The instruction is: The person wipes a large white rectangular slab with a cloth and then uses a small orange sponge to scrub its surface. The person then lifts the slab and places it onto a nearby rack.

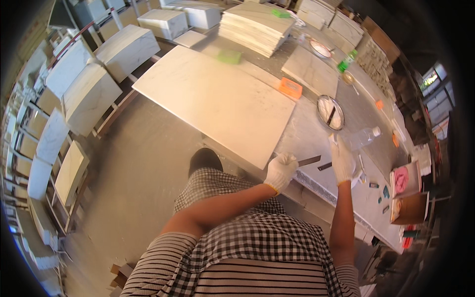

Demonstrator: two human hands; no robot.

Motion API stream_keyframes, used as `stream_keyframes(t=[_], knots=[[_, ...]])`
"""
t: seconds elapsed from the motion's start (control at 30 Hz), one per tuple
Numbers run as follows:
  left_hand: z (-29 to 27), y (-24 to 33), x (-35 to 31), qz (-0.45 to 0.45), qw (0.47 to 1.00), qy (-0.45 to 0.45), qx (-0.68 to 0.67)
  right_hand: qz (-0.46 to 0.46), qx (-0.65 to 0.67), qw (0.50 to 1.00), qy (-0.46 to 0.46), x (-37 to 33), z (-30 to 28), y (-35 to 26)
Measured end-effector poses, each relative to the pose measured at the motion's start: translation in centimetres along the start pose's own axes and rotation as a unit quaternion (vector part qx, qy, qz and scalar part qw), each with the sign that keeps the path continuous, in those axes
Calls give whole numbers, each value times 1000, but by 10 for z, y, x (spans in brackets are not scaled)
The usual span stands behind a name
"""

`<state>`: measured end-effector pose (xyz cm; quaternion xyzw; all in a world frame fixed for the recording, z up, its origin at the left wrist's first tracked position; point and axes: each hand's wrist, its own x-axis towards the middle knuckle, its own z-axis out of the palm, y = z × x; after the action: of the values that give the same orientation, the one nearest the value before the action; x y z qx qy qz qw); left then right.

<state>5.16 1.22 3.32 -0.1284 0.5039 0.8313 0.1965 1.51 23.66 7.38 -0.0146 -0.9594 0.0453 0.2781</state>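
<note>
My left hand (280,173), in a white knit glove, is closed on a dark flat scraper blade (309,161) that points right. My right hand (342,161), gloved the same way, is raised over the table with its fingers drawn together; what they hold, if anything, is hidden. By its left side shows a short dark strip (325,166), and I cannot tell whether it is held. A clear plastic bottle (365,138) is just beyond the right hand. Left of my hands lies a large pale marble slab (217,101). Beyond them, a round dish (324,106) holds white paste and a dark blade.
An orange block (290,88) and a green block (228,57) rest by the slab. Farther back are stacked tiles (255,29), a green bottle (347,61) and another dish (320,48). Small boxes (410,208) stand at right; racks hold marble pieces (91,96) at left.
</note>
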Motion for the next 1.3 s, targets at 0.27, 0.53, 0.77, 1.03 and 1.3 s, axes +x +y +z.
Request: stream_keyframes(t=[0.27,0.53,0.77,1.03,1.3], knots=[[6,12,-3,113,992,-27,-49,388,633,650,-161,-60,-16,-98],[-6,27,-19,123,986,-25,105,365,674,618,-173,-48,-13,-125],[-5,33,-25,152,983,-14,107,350,686,619,-157,-41,-1,-96],[-6,35,-22,145,987,2,69,395,660,634,-85,-43,7,-26],[-8,29,-18,126,989,3,77,388,658,613,-204,-68,-23,-118]])
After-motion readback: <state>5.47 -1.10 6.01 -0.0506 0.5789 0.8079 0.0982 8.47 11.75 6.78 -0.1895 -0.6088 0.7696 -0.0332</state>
